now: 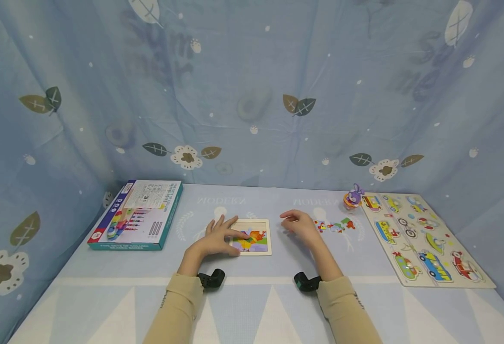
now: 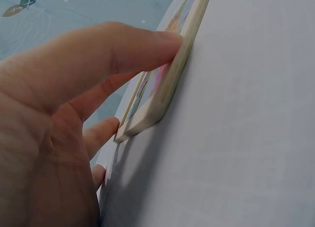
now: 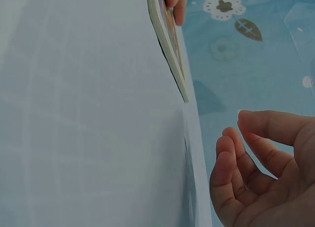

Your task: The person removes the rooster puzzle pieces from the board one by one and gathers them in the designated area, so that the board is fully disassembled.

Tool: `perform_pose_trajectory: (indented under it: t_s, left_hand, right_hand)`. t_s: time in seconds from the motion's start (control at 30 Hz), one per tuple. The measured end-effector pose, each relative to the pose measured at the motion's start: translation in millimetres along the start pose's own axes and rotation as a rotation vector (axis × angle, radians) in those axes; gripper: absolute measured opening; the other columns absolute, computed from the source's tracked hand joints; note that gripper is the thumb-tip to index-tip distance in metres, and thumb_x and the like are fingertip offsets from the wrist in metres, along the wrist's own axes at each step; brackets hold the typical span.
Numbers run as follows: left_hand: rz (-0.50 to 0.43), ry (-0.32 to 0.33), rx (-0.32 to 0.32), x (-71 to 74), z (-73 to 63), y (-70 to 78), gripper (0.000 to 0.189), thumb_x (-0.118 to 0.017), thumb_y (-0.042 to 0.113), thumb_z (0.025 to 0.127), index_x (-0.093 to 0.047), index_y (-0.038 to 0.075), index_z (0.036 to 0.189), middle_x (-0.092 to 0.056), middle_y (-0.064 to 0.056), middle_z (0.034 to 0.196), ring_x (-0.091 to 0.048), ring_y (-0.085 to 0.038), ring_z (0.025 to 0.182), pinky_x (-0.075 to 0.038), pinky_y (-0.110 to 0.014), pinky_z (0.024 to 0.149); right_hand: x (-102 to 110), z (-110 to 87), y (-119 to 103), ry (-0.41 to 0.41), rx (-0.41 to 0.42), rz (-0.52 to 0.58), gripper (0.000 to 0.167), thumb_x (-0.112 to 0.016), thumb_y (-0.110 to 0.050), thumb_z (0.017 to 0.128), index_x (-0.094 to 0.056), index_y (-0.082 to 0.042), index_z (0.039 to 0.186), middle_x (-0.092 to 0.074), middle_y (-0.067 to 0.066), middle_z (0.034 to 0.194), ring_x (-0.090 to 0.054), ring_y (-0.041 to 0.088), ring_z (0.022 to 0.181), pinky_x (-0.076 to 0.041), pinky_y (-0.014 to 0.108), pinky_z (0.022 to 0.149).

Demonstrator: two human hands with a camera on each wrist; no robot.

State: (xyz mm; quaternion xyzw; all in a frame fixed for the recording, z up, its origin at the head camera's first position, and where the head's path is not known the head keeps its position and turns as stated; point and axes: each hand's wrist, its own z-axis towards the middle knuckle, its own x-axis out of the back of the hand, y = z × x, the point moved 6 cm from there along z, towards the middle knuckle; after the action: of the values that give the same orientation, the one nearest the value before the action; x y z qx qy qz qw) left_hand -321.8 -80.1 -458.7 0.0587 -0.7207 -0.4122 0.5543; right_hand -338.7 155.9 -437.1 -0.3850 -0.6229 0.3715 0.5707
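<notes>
- The small framed jigsaw puzzle [image 1: 253,237] lies flat on the desk [image 1: 252,296], in the middle, and serves here as the landmark.
- The left hand [image 1: 219,239] rests on the puzzle's left part, fingers [image 2: 147,49] stretched out straight and pressing on its face and edge; they curl round nothing.
- The right hand [image 1: 300,225] hovers just to the right of the puzzle, apart from it, fingers [image 3: 236,163] loosely curled and holding nothing.
- A few loose puzzle pieces [image 1: 335,225] lie further right of the puzzle, just past the right hand.
- A vehicle peg puzzle board [image 1: 424,241] lies well to the right, with a small purple toy figure [image 1: 353,196] at its far corner; a boxed toy set [image 1: 137,215] lies well to the left.
- Risk, as I judge it: the left fingers press near one edge only, so a sideways push could slide or tip the thin frame and knock fitted pieces out.
- The right hand could brush the loose pieces and scatter them as it reaches.
</notes>
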Motion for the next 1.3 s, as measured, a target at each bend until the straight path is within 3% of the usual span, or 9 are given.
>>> perform_pose_trajectory:
  t_s: [0.47,0.73,0.93,1.1,1.3]
  left_hand:
    - [0.000,0.004,0.014,0.2,0.5,-1.9,0.050,-0.074,0.030,0.067,-0.067,0.025,0.116,-0.020,-0.013,0.152,0.005,-0.042,0.139,0.007,-0.059,0.106]
    - [0.007,-0.002,0.016,-0.3,0.6,-2.7,0.050,-0.074,0.030,0.068,-0.066,0.025,0.117,-0.019,-0.013,0.152,0.006,-0.041,0.139,0.008,-0.059,0.106]
    - [0.013,-0.004,0.020,-0.5,0.8,-3.1,0.050,-0.074,0.031,0.069,-0.066,0.025,0.118,-0.018,-0.013,0.153,0.007,-0.041,0.139,0.009,-0.058,0.106]
    - [0.013,-0.006,0.021,-1.3,0.9,-3.7,0.049,-0.074,0.030,0.069,-0.066,0.025,0.118,-0.018,-0.013,0.153,0.007,-0.041,0.139,0.009,-0.058,0.106]
    - [0.007,-0.004,0.016,-1.4,1.0,-3.3,0.049,-0.074,0.030,0.069,-0.066,0.025,0.117,-0.019,-0.013,0.153,0.006,-0.041,0.139,0.009,-0.058,0.106]
  right_hand:
    - [-19.0,3.0,-1.3,-0.045,0.025,-0.005,0.022,-0.064,-0.005,0.081,-0.065,0.000,0.102,-0.063,0.010,0.088,-0.057,0.016,0.073,-0.047,0.027,0.060]
    - [-29.9,-2.1,-6.0,-0.106,0.018,-0.066,0.020,-0.066,-0.007,0.081,-0.066,-0.005,0.101,-0.060,0.006,0.084,-0.053,0.015,0.068,-0.045,0.026,0.060]
    - [-36.5,-3.5,-5.2,-0.152,0.050,-0.161,0.021,-0.069,-0.007,0.078,-0.067,-0.007,0.099,-0.061,0.005,0.088,-0.054,0.017,0.077,-0.045,0.029,0.066]
    - [-42.0,-4.2,-4.8,-0.198,0.097,-0.315,0.026,-0.072,-0.010,0.076,-0.069,-0.011,0.102,-0.058,0.007,0.096,-0.051,0.021,0.088,-0.043,0.036,0.076]
    - [-45.4,-5.9,-5.3,-0.211,0.124,-0.376,0.024,-0.074,-0.010,0.075,-0.069,-0.014,0.098,-0.053,0.008,0.096,-0.049,0.021,0.086,-0.041,0.035,0.073]
